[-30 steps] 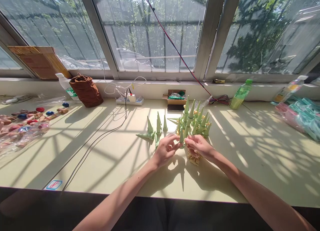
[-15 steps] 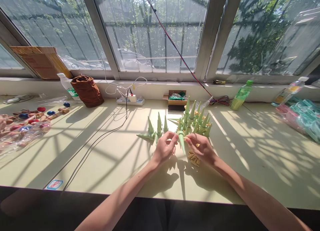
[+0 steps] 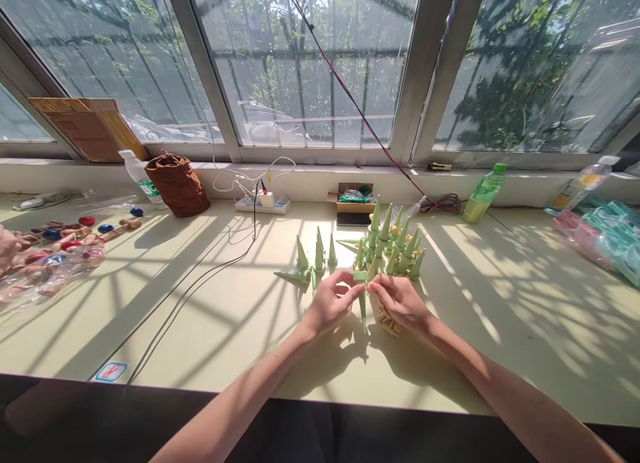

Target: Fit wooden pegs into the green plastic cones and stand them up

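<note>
My left hand [image 3: 333, 301] and my right hand [image 3: 400, 301] meet over a pale green cone [image 3: 361, 296] that points tip down, wide end up. My left fingers pinch the cone near its top. My right fingers are closed on a small yellow piece at the cone's wide end. Under my right hand lies a heap of small yellow pieces [image 3: 387, 319]. Behind the hands a cluster of green cones [image 3: 393, 246] stands upright. A smaller group of green cones [image 3: 310, 263] stands and lies to the left of it.
A power strip [image 3: 263, 203] with trailing cables, a small cardboard box [image 3: 354, 197], a brown bag [image 3: 177, 184] and green bottles [image 3: 481, 193] line the back of the table. Wooden toys in plastic [image 3: 45, 249] lie far left, teal and pink packets [image 3: 607, 239] far right.
The cone has been flipped from tip up to tip down between my hands. My right hand has come to the cone's wide end.
</note>
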`<move>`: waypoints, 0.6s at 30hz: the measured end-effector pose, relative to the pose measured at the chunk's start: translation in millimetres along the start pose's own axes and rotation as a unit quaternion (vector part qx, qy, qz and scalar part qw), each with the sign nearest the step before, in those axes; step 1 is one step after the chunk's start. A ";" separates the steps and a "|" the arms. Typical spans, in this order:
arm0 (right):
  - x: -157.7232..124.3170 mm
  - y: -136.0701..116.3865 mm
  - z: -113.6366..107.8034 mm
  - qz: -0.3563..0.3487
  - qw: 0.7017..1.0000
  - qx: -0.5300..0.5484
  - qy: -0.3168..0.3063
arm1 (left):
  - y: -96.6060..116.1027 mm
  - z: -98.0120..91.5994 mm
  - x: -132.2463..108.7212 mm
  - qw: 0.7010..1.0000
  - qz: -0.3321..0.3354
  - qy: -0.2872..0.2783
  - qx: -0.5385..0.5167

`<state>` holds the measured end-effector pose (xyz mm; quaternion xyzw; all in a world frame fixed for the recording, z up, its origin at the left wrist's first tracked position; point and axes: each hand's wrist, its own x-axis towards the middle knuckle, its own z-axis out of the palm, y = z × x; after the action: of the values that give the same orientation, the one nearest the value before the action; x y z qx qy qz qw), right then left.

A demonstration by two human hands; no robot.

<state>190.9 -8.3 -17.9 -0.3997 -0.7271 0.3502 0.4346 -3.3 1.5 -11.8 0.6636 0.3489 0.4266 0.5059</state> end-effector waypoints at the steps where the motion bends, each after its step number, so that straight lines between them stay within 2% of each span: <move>1: 0.1 0.0 0.9 0.040 0.998 0.051 -0.017 | 0.3 -0.1 -0.2 1.000 0.007 0.004 0.007; 4: 1.1 -1.1 2.5 0.132 0.973 0.181 -0.057 | 1.5 0.3 -0.9 0.999 0.030 0.008 0.028; 6: 2.2 -2.4 2.4 0.146 0.962 0.219 -0.066 | 1.7 0.8 -1.1 0.998 0.046 0.012 0.040; 13: 3.7 -0.4 6.1 0.133 0.961 0.239 -0.038 | 2.2 2.9 -0.3 0.996 0.056 0.034 0.061; 16: 1.7 1.9 7.2 0.108 0.973 0.204 0.000 | 5.4 3.7 -0.2 0.995 0.051 0.053 0.070; 18: 0.2 1.6 5.3 0.074 0.986 0.144 0.033 | 7.0 4.0 -0.2 0.995 0.042 0.068 0.066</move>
<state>186.5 -8.3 -21.1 -0.3970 -0.6227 0.4689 0.4844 0.5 -1.9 -5.5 0.6791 0.3816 0.4674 0.4179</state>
